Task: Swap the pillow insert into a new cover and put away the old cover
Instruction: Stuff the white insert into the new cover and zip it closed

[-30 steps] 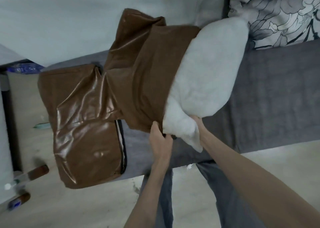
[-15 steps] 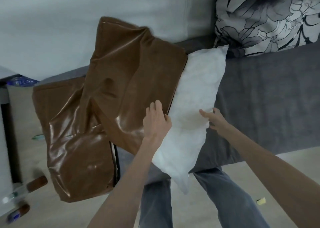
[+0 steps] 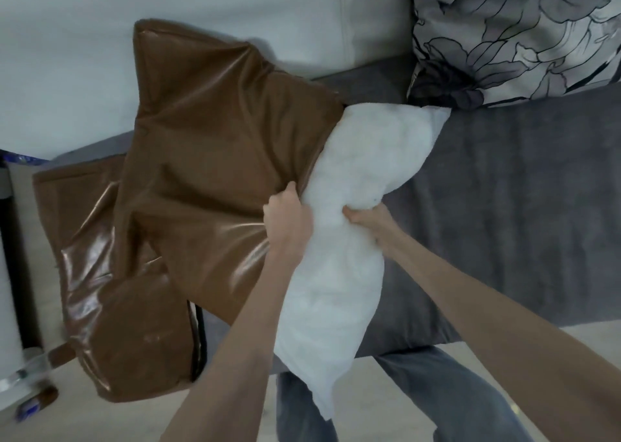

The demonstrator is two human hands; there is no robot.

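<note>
Left hand (image 3: 287,214) fingers curled tight, gripping the open edge of the brown cover (image 3: 215,179). Right hand (image 3: 368,219) fingers dug into and clutching the white pillow insert (image 3: 339,273). Insert half inside that cover, lying across the grey sofa seat (image 3: 510,206). Second brown cover (image 3: 111,314) underneath at left; floral cushion (image 3: 510,31) behind.

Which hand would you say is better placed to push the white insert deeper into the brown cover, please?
Probably the right hand: it grips the white fabric pillow insert mid-body, outside the glossy brown leather-look cover. The left hand pinches the cover's open edge, holding it.
</note>
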